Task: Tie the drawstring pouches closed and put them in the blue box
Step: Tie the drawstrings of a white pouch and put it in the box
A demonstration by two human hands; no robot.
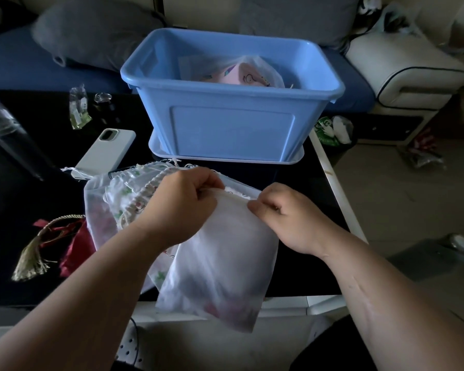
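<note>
A sheer white drawstring pouch (223, 263) with something red showing inside hangs over the table's near edge. My left hand (182, 204) pinches its top hem on the left, and my right hand (287, 218) pinches the same hem on the right. Under my left forearm lies a pile of other sheer and patterned pouches (121, 199). A dark red pouch with a gold tassel (51, 242) lies at the left. The blue box (231, 121) stands behind on its lid, and a pink printed pouch (244, 73) lies inside it.
A white phone (106, 151) lies left of the box on the black table (300, 188). Small plastic packets (78, 108) sit further back left. A sofa with grey cushions (91, 30) runs behind. Floor clutter lies to the right.
</note>
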